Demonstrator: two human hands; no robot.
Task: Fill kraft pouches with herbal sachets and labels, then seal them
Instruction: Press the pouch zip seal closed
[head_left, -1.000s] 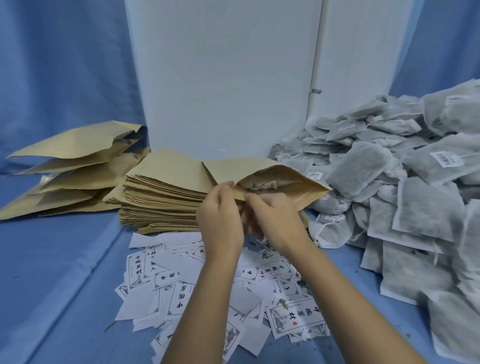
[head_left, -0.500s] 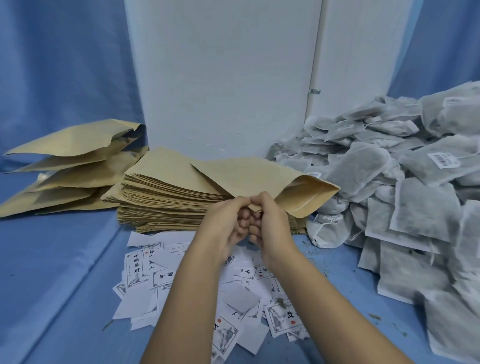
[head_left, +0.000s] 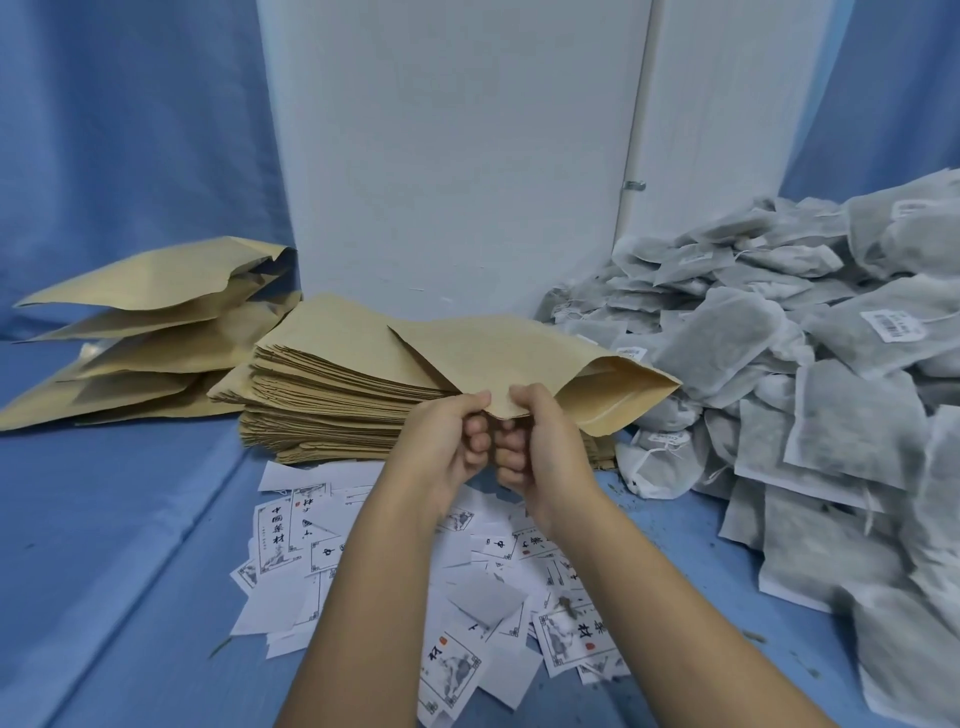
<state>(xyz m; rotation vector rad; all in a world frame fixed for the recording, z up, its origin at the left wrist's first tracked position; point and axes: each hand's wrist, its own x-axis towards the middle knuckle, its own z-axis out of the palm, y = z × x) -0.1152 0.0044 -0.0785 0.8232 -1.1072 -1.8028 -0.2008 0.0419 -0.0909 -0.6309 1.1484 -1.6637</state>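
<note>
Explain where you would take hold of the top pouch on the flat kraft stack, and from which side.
Probably its near-left corner, approached from the near side: the top pouch lies flat on the stack, edges fanned toward the camera, while the held pouch overlaps its right part in view.

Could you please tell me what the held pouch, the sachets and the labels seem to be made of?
The pouch looks like matte brown kraft paper, creasing stiffly; its inner lining is unclear. The sachets look like thin white nonwoven fabric, grey contents showing through. The labels appear plain printed white paper.
</note>
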